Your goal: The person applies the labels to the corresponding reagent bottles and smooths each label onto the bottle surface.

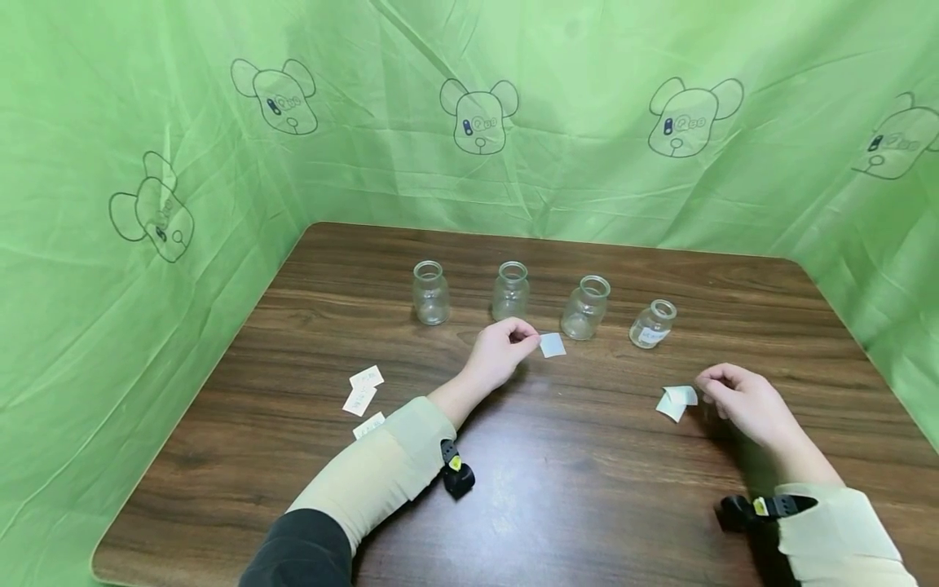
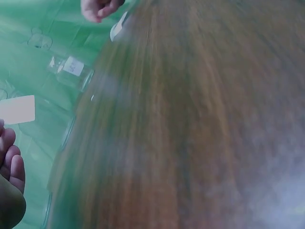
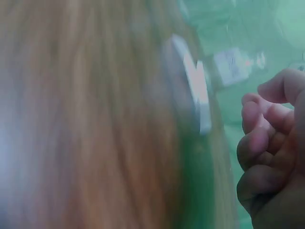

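My left hand (image 1: 499, 355) pinches a small pale label (image 1: 553, 345) between thumb and fingertips, just in front of the glass jars. The label (image 2: 18, 109) stands out from the fingertips in the left wrist view. My right hand (image 1: 744, 403) hovers beside two overlapping paper labels (image 1: 671, 408), its fingers loosely curled with nothing between them. In the right wrist view, the labels (image 3: 204, 100) lie apart from the fingers. A small glass jar (image 1: 653, 324) bearing a white label with writing stands at the right end of the row.
Unlabelled glass jars stand along the back: a left one (image 1: 431, 295), a middle one (image 1: 511, 292) and a tilted-looking one (image 1: 585, 308). Several written paper slips (image 1: 359, 400) lie left of my left forearm on the wooden table (image 1: 572, 489). A green curtain (image 1: 572, 179) hangs behind.
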`<state>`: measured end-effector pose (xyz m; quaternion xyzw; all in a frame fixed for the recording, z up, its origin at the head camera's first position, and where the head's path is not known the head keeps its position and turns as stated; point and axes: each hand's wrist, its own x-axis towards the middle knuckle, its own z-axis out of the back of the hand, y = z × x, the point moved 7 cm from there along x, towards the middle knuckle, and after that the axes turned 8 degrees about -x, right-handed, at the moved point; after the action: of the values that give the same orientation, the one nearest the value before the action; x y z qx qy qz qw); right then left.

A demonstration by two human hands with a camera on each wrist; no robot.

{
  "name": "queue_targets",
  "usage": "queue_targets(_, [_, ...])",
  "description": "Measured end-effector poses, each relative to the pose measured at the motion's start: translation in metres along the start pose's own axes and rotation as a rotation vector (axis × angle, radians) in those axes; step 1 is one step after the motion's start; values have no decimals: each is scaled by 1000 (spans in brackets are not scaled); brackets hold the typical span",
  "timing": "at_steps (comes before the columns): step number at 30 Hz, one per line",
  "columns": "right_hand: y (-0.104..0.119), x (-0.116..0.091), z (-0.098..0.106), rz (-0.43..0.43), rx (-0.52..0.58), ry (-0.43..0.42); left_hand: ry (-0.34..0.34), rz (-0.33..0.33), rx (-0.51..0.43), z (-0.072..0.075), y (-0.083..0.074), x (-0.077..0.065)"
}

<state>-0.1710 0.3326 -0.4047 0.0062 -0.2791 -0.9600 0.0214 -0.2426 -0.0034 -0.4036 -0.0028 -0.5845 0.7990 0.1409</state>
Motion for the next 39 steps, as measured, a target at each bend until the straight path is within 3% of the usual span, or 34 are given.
queue_targets(9, [46, 19, -14, 62, 77, -27, 17, -41, 28, -6, -15, 3])
queue_targets(17, [91, 35, -43, 134, 97, 31, -14, -111, 107, -16, -23, 1])
queue_targets(23, [118, 43, -61, 200, 150, 73, 0, -129, 144, -25, -26, 0])
queue_targets(28, [127, 45, -71, 219, 186, 70, 35, -133, 165, -30, -27, -2])
queue_targets(39, [128, 47, -79, 128, 331, 37, 87, -156, 146, -38, -26, -4])
